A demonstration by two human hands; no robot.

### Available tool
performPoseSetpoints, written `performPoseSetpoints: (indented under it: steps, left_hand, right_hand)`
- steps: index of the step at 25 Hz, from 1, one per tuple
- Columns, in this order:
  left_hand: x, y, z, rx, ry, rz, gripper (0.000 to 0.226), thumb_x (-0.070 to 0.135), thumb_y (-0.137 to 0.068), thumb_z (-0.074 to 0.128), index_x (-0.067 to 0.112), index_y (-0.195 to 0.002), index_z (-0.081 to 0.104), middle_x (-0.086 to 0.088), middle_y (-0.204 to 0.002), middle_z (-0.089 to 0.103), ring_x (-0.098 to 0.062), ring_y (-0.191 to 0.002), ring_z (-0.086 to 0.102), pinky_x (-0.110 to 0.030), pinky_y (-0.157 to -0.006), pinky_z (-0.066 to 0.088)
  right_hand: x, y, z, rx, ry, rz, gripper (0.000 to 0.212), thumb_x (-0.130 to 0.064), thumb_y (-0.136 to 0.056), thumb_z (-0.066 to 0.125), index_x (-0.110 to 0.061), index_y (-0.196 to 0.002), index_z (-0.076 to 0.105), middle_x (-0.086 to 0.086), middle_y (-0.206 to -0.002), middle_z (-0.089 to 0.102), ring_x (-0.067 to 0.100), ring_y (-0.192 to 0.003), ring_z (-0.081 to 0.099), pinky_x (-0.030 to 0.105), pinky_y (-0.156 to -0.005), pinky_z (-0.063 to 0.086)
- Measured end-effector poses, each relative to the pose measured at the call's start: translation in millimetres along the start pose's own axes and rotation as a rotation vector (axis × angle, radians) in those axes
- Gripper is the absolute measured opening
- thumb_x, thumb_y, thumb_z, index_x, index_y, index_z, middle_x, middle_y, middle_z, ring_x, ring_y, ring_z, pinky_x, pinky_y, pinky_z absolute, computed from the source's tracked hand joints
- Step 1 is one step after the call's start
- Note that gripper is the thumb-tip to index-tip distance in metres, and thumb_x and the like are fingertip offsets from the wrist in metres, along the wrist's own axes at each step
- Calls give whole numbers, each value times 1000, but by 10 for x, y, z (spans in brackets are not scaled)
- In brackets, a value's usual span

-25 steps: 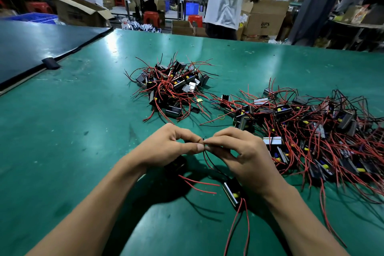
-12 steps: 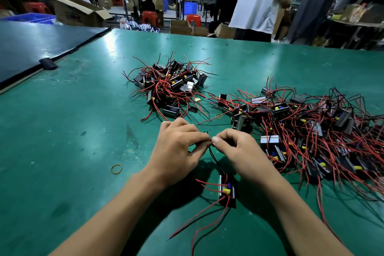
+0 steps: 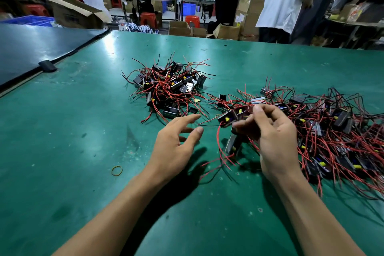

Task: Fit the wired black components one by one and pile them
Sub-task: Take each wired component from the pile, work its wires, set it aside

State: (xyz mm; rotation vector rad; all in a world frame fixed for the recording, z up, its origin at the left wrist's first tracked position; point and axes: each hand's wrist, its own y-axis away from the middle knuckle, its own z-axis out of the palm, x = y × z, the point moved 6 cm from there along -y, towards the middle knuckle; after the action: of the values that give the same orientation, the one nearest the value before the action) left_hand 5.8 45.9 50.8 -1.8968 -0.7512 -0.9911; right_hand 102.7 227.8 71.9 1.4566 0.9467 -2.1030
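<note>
A wired black component (image 3: 228, 119) was pinched in the curled fingers of the right hand (image 3: 274, 139), held up just right of the small pile (image 3: 170, 91). The left hand (image 3: 174, 145) was released, fingers spread, gripping nothing, just on the near side of that pile above the bench (image 3: 62, 151). A second component (image 3: 233, 144) was seen beneath the gripped one; whether it hung by its wires or stood on the bench could not be told. Trouble could be expected from the red leads (image 3: 218, 143). They appeared snagged into the big heap (image 3: 336, 135) further right of the pile, so extra parts could be dragged out, or the second one dropped, if the lift was rushed.
</note>
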Motion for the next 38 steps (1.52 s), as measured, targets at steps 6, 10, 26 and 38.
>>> performPoseSetpoints:
  steps: [6, 10, 26, 38]
  left_hand:
    - [-102, 30, 78, -77, -188, 63, 12, 15, -91, 67, 11, -99, 75, 2, -96, 72, -6, -87, 65, -30, -85, 52]
    - [-113, 45, 125, -104, -254, 118, 9, 14, -89, 69, 13, -94, 77, 4, -91, 74, -9, -88, 66, -31, -85, 52]
    - [-232, 1, 29, 20, -90, -69, 21, 3, -83, 66, 20, -71, 73, 10, -66, 68, 9, -60, 52, -10, -59, 42]
    - [-563, -92, -125, 228, 307, -428, 18, -1, -88, 55, 10, -91, 68, -14, -65, 62, -18, -38, 54, -22, -38, 42]
  right_hand:
    - [-197, -84, -422, 381, -179, -147, 9, -13, -103, 53, -12, -95, 57, 4, -73, 74, 21, -76, 74, 30, -75, 59]
    - [-98, -161, -554, 358, -157, 36, 12, -15, -102, 54, -12, -92, 61, 1, -74, 73, 16, -74, 72, 29, -78, 60]
    - [-276, 559, 786, -223, 582, -639, 11, -22, -96, 60, -17, -99, 68, -7, -90, 65, 7, -81, 60, 21, -76, 47]
    - [562, -1118, 1884, -457, 1236, -307, 42, 1, -89, 50, -14, -124, 68, 8, -128, 61, 30, -117, 57, 37, -95, 49]
